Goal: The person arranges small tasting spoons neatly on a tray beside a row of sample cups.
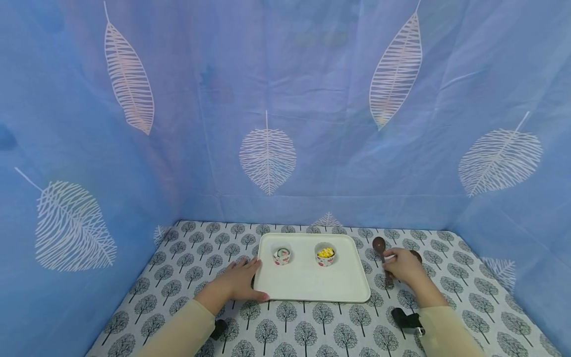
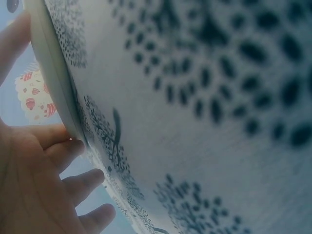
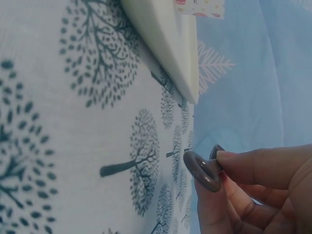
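Note:
My right hand (image 1: 403,265) pinches a brown spoon (image 3: 202,170) between thumb and fingers, to the right of the tray. In the head view the spoon's rounded bowl (image 1: 379,245) points away and its handle runs down past my fingers. Another brown rounded piece (image 1: 417,256) shows behind the hand; what it belongs to is hidden. My left hand (image 1: 238,281) rests at the left edge of the cream tray (image 1: 308,287), thumb at the near corner and fingers spread. On the tray stand a paper cup with greenish-white contents (image 1: 282,254) and a paper cup with yellow pieces (image 1: 325,253).
A white tablecloth printed with dark trees (image 1: 285,312) covers the table. Blue curtains (image 1: 267,163) with pale leaf patterns enclose the back and sides. Black wrist devices (image 1: 403,318) sit by both sleeves.

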### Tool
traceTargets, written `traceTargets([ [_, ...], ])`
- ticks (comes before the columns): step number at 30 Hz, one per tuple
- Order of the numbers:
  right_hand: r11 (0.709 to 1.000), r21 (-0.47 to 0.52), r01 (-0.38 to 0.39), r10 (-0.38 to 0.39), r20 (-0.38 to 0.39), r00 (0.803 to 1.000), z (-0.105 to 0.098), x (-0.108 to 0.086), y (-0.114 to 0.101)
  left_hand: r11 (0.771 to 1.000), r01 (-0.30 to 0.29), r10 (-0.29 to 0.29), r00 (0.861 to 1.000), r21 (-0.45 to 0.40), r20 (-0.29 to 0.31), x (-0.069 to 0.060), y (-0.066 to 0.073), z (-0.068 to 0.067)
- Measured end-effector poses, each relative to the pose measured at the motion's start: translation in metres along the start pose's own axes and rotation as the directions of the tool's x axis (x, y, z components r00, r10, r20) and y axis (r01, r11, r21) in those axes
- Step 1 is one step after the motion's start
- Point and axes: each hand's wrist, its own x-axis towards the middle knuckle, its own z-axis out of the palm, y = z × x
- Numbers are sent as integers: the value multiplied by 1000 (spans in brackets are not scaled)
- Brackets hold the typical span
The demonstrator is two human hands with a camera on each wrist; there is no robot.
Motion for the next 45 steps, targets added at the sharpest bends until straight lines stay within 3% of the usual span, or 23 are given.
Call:
traceTargets([
  [22,994,-92,55,-62,-75,995,-11,-21,-22,1000,4,-4,1000,16,-6,2,-2,2],
  [45,978,-102,183,-197,-147,969,-11,-45,-56,1000,7,-7,1000,-4,7,1,-1,1],
])
